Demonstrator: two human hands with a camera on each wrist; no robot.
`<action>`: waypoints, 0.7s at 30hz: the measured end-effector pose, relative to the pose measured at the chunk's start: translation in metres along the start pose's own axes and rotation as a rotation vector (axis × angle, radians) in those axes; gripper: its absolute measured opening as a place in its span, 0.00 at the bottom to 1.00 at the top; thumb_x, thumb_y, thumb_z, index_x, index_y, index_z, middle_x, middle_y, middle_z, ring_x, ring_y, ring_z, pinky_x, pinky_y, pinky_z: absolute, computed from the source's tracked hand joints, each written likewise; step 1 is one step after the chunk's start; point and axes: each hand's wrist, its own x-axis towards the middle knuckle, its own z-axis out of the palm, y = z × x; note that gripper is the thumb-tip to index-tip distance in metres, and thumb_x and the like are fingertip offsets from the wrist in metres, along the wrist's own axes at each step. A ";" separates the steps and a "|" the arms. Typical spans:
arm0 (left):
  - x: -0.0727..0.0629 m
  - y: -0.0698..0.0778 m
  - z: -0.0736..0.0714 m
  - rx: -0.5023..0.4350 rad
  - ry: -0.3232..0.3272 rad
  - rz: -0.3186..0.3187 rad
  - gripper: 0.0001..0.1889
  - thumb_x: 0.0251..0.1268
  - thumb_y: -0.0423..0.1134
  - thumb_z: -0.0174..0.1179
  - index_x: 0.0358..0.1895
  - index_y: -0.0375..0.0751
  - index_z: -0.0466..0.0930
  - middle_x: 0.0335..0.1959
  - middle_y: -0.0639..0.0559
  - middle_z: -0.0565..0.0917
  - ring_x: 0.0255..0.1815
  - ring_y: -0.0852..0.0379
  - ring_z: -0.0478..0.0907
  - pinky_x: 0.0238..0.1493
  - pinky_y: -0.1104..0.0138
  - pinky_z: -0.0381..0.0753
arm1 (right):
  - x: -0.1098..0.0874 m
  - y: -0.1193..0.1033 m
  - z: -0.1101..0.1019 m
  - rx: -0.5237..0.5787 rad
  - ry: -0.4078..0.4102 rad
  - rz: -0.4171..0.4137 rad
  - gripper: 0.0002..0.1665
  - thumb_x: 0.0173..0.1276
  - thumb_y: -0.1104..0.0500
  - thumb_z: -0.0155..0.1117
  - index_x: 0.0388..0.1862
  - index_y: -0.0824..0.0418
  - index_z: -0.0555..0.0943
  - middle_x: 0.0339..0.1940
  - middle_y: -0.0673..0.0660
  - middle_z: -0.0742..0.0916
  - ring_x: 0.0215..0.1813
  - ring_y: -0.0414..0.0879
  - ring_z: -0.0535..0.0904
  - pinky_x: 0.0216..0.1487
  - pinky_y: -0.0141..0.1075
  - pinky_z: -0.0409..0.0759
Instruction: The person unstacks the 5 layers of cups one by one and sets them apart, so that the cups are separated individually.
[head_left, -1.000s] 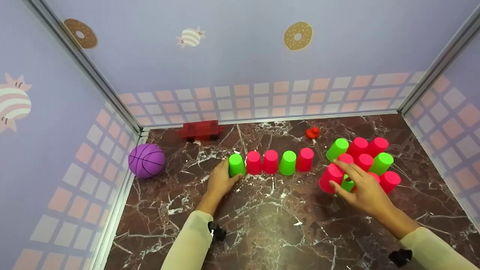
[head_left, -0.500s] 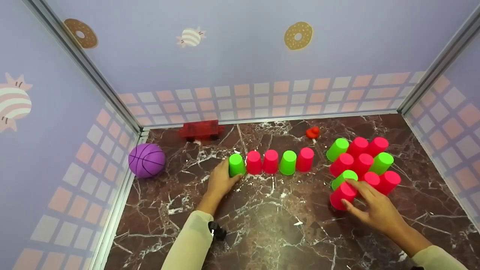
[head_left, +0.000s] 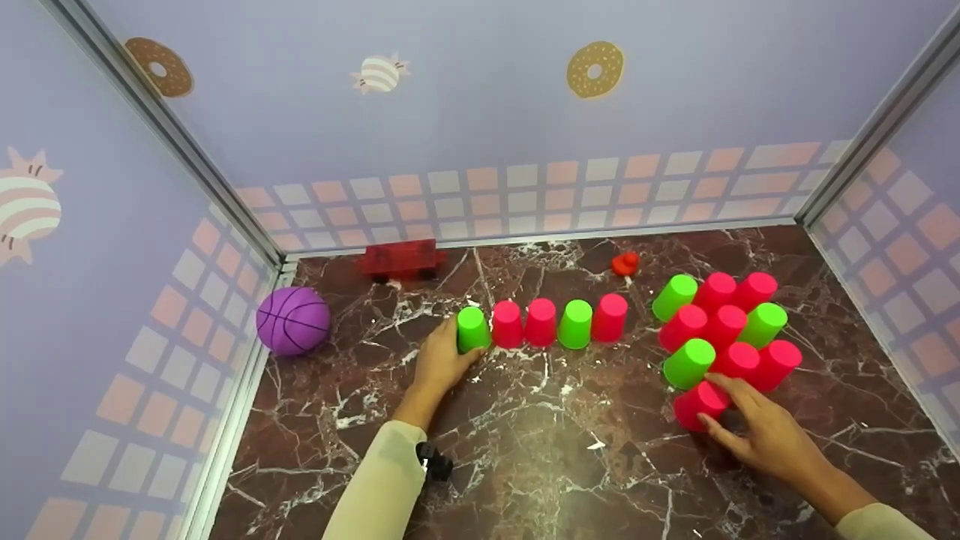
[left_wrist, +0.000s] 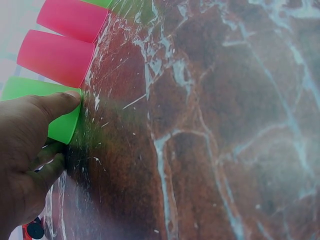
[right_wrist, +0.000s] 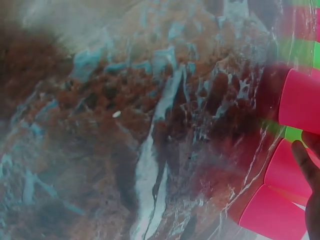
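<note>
In the head view my left hand (head_left: 442, 360) grips an upside-down green cup (head_left: 472, 330), thumb at its near side and fingers behind it. The left wrist view shows the thumb flat along the green cup (left_wrist: 62, 120). To its right, pink and green cups (head_left: 540, 322) stand upside down in one row. My right hand (head_left: 780, 435) holds a pink cup (head_left: 701, 405) between thumb and fingers at the front of a cup cluster. Just behind that cup stands a green cup (head_left: 688, 364). Only part of the right hand (right_wrist: 312, 185) shows in the right wrist view.
Behind the held pink cup, several more pink and green cups (head_left: 726, 326) stand in close rows. A purple ball (head_left: 293, 321) sits by the left wall. Near the back wall are a red toy vehicle (head_left: 401, 260) and a small red toy (head_left: 625, 263).
My right hand has brought the pink cup toward me and slightly right, from beside the cluster's left side to its front. The left hand and the row of cups have stayed put.
</note>
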 end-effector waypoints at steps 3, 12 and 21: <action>0.001 0.000 0.000 0.005 -0.003 -0.002 0.42 0.62 0.54 0.81 0.76 0.39 0.76 0.64 0.40 0.88 0.61 0.36 0.89 0.65 0.42 0.87 | -0.001 0.000 0.001 -0.003 -0.015 0.020 0.50 0.48 0.64 0.90 0.72 0.67 0.80 0.55 0.61 0.91 0.46 0.52 0.92 0.46 0.41 0.91; 0.003 -0.003 0.000 -0.008 -0.016 0.010 0.42 0.62 0.53 0.81 0.75 0.40 0.77 0.63 0.39 0.89 0.61 0.36 0.89 0.65 0.42 0.87 | 0.000 -0.002 -0.003 0.009 -0.030 0.037 0.52 0.49 0.65 0.90 0.75 0.67 0.78 0.58 0.66 0.90 0.46 0.59 0.93 0.42 0.56 0.91; 0.002 -0.002 -0.001 -0.014 -0.021 0.001 0.41 0.62 0.53 0.81 0.75 0.41 0.76 0.61 0.40 0.89 0.60 0.36 0.89 0.63 0.42 0.87 | 0.010 -0.004 -0.016 0.006 0.034 0.026 0.50 0.47 0.61 0.92 0.73 0.63 0.82 0.63 0.61 0.91 0.53 0.55 0.91 0.65 0.14 0.74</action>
